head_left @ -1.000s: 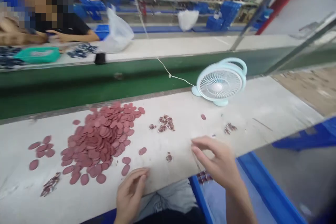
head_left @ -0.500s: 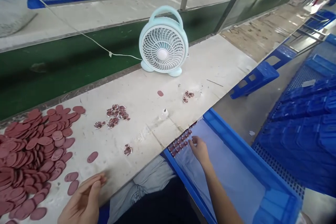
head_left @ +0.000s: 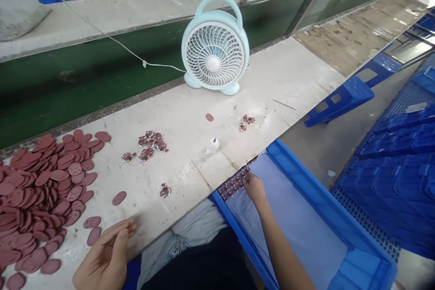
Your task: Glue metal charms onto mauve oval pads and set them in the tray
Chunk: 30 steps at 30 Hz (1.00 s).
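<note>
My right hand [head_left: 254, 188] reaches into a blue tray [head_left: 306, 190], its fingertips pinched at the end of neat rows of small dark-red pieces with white edges [head_left: 234, 184]. Whatever may be between those fingertips is hidden. Near the table's front edge, my left hand [head_left: 103, 253] rests with fingers loosely stretched and the thumb apart, nothing visible in it. Beside it lie flat reddish oval pieces [head_left: 94, 235], and a big heap of the same ovals [head_left: 41, 190] spreads leftward. Small brown-red clusters [head_left: 151, 142] and a single one [head_left: 165, 190] lie mid-table.
A light-blue fan [head_left: 215, 50] stands at the table's back, its white cord [head_left: 163, 65] running left. A small clear bottle with a dark tip [head_left: 213, 145] stands near the front edge. Blue stools [head_left: 343, 99] and stacked blue crates [head_left: 390, 158] are at the right.
My right hand has moved slightly left and up, bringing its fingertips against the rows in the tray. My left hand stays nearly where it was. The camera view has shifted slightly.
</note>
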### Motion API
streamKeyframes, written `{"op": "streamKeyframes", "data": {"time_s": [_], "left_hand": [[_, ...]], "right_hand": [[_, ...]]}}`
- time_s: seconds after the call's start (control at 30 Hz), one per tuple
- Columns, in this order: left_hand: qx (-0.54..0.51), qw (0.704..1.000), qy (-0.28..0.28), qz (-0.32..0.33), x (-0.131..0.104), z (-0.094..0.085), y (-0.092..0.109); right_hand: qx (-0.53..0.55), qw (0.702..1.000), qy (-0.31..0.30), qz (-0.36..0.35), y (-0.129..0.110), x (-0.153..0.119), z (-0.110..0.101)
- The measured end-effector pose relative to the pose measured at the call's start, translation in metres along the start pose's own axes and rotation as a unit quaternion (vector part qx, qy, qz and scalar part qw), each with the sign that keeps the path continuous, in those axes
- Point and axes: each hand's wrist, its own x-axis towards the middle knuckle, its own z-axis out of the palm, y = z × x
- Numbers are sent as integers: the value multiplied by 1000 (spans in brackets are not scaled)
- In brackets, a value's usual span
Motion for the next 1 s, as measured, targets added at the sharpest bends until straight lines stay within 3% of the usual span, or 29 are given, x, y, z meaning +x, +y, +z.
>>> {"op": "streamKeyframes", "data": {"time_s": [0.37,0.53,0.6,0.67,0.73,0.8,0.83,0.9,0.93,1.0], "left_hand": [[13,1000,-1,28,2,-1,-3],[24,999,-13,26,2,-6,-11],[17,999,-31,18,2,-8,-10],[17,998,-57,15,5,-13,-5],[51,995,-83,29,12,-19,4],[124,985,-96,70,24,-25,13],[167,976,-100,99,32,-28,18],[261,947,-114,148,49,-30,25],[301,932,-123,159,58,-30,28],[353,913,-138,153,75,-26,33]], "right_hand": [[51,998,32,10,-10,-2,-15],[162,978,128,-11,-39,-40,-61],[230,958,169,-22,-63,-61,-84],[356,919,159,-61,-93,-78,-103],[617,784,-1,-74,-126,-89,-116],[791,572,-218,-19,-159,-91,-118],[828,467,-310,18,-173,-88,-115],[856,287,-425,68,-195,-77,-106],[859,221,-457,75,-203,-69,-101],[853,147,-496,73,-213,-54,-92]]}}
